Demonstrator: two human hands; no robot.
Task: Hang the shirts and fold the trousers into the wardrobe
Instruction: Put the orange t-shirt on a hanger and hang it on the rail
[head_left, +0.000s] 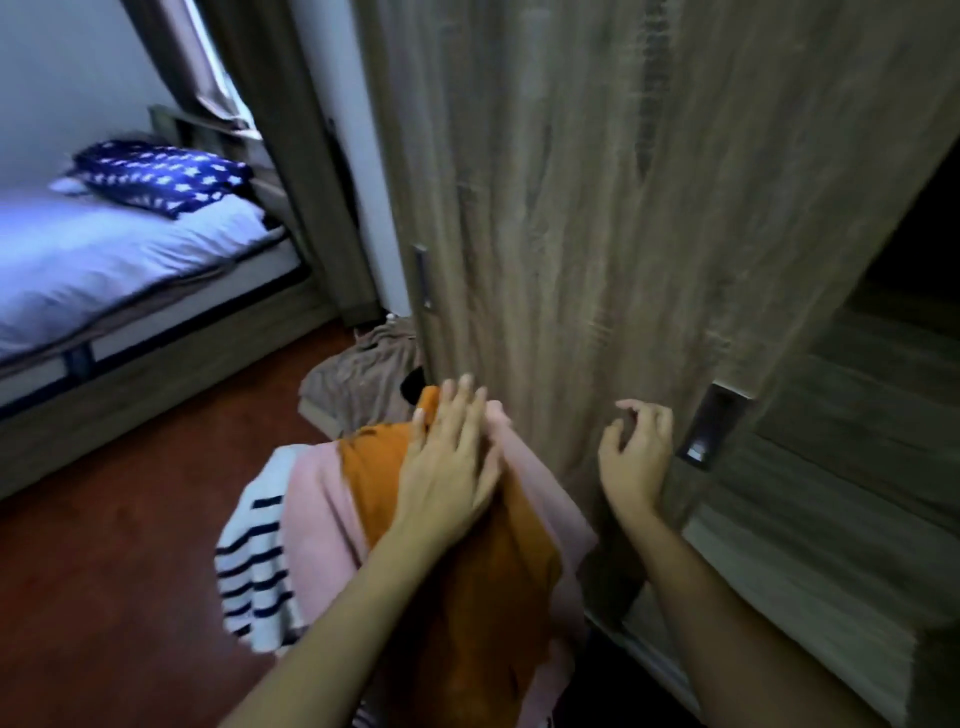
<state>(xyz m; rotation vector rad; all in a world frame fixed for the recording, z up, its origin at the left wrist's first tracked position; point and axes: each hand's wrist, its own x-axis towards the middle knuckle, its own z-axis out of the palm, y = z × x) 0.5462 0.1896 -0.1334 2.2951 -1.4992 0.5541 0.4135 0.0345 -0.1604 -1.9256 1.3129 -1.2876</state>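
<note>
It seems the wardrobe-opening step: the left hand presses straight fingers on the orange garment atop the clothes pile, and the right hand, fingers loosely curled and empty, should next grip the door handle.

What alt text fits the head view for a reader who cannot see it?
A person's left hand rests flat on an orange garment atop pink cloth and a striped top, while the right hand, fingers loosely curled, hovers by the wooden wardrobe door. A bed stands left.
</note>
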